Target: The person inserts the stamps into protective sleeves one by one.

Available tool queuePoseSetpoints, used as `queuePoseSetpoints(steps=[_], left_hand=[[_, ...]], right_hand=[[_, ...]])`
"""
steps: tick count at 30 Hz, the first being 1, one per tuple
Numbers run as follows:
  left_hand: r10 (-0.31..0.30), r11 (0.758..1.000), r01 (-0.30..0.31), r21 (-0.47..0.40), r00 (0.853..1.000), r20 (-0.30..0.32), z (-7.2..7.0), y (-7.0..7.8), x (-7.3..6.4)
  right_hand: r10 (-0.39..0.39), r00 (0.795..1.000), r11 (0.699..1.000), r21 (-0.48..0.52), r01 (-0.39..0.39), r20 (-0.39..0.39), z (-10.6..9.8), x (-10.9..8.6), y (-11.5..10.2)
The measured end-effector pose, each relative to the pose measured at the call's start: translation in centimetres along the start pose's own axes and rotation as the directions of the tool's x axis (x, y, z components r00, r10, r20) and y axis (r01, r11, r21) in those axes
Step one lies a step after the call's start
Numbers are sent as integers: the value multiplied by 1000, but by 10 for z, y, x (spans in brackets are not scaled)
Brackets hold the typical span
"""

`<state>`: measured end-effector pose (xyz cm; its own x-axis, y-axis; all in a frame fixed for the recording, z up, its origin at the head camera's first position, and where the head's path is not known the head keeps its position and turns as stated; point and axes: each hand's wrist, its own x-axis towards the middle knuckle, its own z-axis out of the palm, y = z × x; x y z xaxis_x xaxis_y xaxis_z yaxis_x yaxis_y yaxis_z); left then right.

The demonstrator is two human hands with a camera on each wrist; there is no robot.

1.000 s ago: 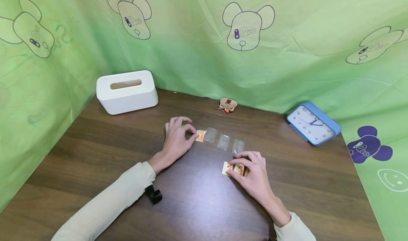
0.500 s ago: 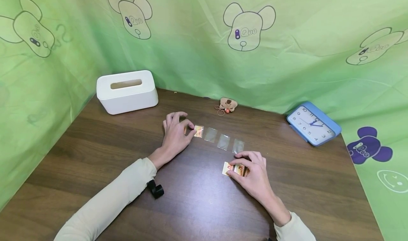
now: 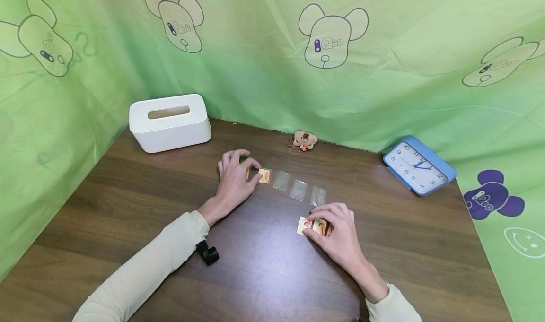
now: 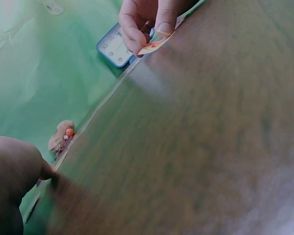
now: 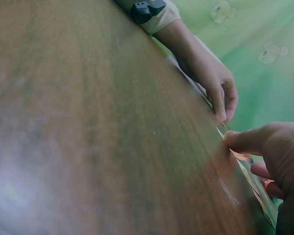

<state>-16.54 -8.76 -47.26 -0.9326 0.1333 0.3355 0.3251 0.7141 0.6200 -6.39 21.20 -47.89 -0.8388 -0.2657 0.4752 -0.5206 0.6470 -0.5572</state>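
In the head view, my left hand (image 3: 236, 180) has its thumb and index finger curled at the left edge of a small printed card (image 3: 265, 176), which lies close on the table. Part of another orange-printed piece (image 3: 248, 173) shows between the fingers. To the right are three clear plastic squares (image 3: 281, 180) in a slanting row. My right hand (image 3: 336, 230) pinches several small printed cards (image 3: 303, 225) spread side by side, partly covered by its fingers. The left wrist view shows the edge of one held card (image 4: 154, 47) below the right thumb.
Along the back of the brown wooden table (image 3: 264, 265) stand a white tissue box (image 3: 174, 135) at left and a blue clock (image 3: 419, 166) at right. A tan plush charm (image 3: 304, 139) lies between them. Green printed cloth (image 3: 255, 66) hangs behind.
My left hand has shifted slightly back and left with the card, widening the gap to the nearest plastic square. It barely moves over the last half second. My right hand stays nearly in place.
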Motion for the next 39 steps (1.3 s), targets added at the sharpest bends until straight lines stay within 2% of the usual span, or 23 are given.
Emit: queuePoseSetpoints(steps=[13, 18, 21, 26, 31, 36, 39], left_hand=[[15, 1000, -15, -23, 1000, 6, -2, 0, -2], [33, 999, -33, -40, 999, -15, -2, 1, -2], [43, 998, -44, -44, 999, -32, 0, 4, -2], [50, 997, -51, -50, 999, -10, 6, 13, -1], [75, 997, -74, -30, 996, 44, 14, 22, 3], [113, 990, -121, 66, 987, 112, 18, 28, 7], [119, 983, -140, 120, 979, 165, 19, 30, 7]], right_hand=[[-44, 996, 997, 60, 49, -80, 2, -1, 3], [-64, 993, 995, 76, 72, -97, 0, 3, -2], [-90, 991, 992, 75, 98, -102, -1, 4, -3], [-106, 990, 990, 84, 114, -92, -2, 4, -4], [-22, 993, 992, 122, 36, -115, -3, 4, -5], [92, 987, 983, 172, -68, -134, -3, 3, -7], [127, 982, 978, 186, -100, -142, -3, 3, -7]])
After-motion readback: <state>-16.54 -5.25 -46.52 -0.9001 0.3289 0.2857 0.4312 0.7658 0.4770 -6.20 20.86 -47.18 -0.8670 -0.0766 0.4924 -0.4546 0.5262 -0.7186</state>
